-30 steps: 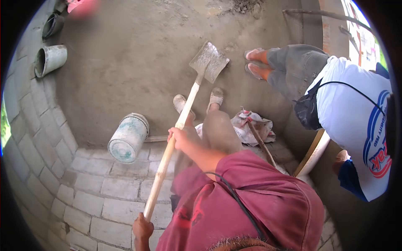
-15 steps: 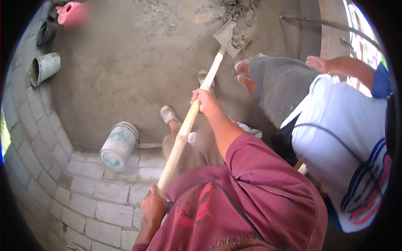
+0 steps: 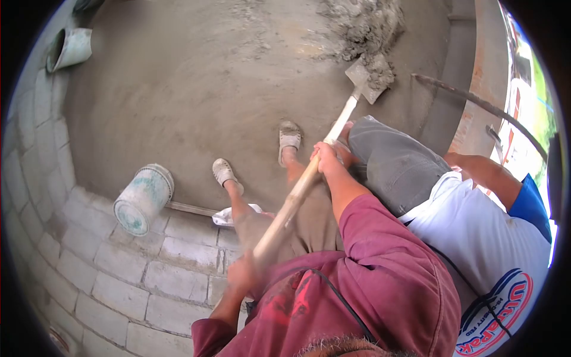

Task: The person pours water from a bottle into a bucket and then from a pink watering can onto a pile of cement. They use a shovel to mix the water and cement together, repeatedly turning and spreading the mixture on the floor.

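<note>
A shovel with a pale wooden handle [image 3: 297,193] runs diagonally from low in the view up to the right. Near the top end of the handle my left hand [image 3: 242,275] is closed around it, slightly blurred. Farther down the shaft, toward the blade, my right hand [image 3: 326,156] is wrapped round the wood. The flat metal blade [image 3: 358,74] touches the edge of a heap of wet grey mix [image 3: 369,33], and some of the mix lies on it. Wet grey floor [image 3: 178,107] spreads around the blade.
Close on the right stands a person in a white and blue shirt [image 3: 476,220]. A stained bucket [image 3: 143,199] lies tilted at the left on the block wall [image 3: 178,276]; another bucket [image 3: 74,47] is at the upper left. A dark bar [image 3: 476,101] juts in at the right.
The shovel blade and both hands have shifted rightward in the view. More of the heap shows, and some mix now lies on the blade. The other person's hand is no longer visible.
</note>
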